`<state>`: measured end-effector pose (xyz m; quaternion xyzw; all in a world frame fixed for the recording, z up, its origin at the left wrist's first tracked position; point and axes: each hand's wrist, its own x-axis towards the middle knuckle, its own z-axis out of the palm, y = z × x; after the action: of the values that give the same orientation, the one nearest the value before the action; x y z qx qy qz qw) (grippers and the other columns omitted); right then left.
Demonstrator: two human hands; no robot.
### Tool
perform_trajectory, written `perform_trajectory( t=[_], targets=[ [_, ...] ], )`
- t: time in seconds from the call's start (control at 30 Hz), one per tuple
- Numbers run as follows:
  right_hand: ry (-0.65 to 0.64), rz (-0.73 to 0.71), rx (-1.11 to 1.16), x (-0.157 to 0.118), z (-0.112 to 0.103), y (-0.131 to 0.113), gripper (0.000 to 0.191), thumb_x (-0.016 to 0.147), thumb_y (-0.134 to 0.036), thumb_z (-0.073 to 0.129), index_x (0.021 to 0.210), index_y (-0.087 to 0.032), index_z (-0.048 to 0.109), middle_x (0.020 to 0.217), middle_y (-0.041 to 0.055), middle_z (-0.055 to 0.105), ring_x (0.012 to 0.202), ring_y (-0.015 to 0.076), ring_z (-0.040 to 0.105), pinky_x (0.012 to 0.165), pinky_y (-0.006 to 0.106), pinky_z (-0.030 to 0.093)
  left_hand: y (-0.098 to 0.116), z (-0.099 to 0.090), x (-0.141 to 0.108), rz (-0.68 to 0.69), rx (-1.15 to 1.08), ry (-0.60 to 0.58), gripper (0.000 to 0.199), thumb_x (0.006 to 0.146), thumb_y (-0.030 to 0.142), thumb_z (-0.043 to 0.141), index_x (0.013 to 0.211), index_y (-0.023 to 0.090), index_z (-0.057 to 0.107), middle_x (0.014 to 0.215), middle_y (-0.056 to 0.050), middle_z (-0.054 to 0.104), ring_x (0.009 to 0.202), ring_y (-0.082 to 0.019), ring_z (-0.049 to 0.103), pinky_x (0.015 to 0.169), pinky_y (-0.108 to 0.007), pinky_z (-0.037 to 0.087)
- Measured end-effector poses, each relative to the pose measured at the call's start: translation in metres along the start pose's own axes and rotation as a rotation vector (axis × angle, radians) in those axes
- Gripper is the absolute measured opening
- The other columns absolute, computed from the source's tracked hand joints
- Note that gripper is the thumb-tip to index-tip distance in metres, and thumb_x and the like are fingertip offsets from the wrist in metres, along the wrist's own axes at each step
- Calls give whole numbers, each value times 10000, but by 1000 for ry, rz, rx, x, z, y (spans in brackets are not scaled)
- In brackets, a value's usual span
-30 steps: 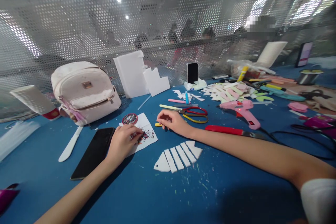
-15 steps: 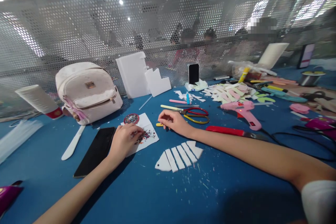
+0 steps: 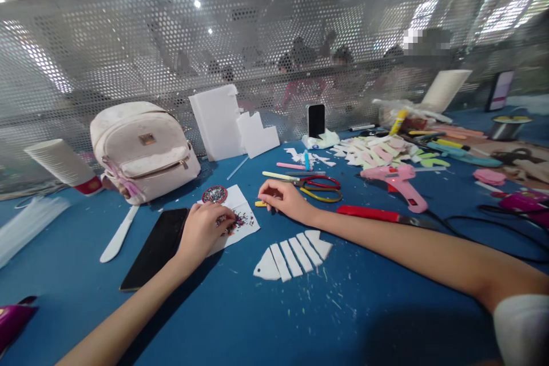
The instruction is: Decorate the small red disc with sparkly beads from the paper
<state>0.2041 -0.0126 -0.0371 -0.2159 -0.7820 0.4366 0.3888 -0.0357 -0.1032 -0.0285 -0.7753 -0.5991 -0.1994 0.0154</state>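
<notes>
My left hand is fingering small multicoloured sequins.
In the head view, they are lying on a creased white paper sheet, beside a round red-rimmed dish; I cannot tell whether my fingers are pinching any. My right hand is resting half-curled near a short yellow stick, its grip unclear, above a sliced white fish-shaped cutout.

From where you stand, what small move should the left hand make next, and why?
Probably a light pinch of the small multicoloured bits: the left hand bends its fingers down at them, over the white paper sheet, and they lie loose and scattered.
</notes>
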Motion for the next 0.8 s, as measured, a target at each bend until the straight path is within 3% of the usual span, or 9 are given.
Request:
perform_trajectory(
  t=[0.33, 0.8],
  targets=[
    [-1, -3, -5, 0, 0, -3, 228, 922, -392, 614, 887, -168, 590, 714, -9, 607, 573, 108, 594, 513, 207, 465, -1, -3, 0, 76, 78, -13, 72, 887, 266, 671, 858, 257, 736, 933, -14, 761, 920, -230, 653, 803, -368, 318],
    [8, 0, -27, 0, 0, 0, 270, 918, -441, 611, 889, -173, 594, 707, -11, 602, 563, 107, 584, 524, 212, 463, 10, -4, 0, 150, 139, -8, 176, 935, 168, 547, 839, 184, 694, 878, -72, 717, 892, -268, 626, 804, -391, 349]
  ],
)
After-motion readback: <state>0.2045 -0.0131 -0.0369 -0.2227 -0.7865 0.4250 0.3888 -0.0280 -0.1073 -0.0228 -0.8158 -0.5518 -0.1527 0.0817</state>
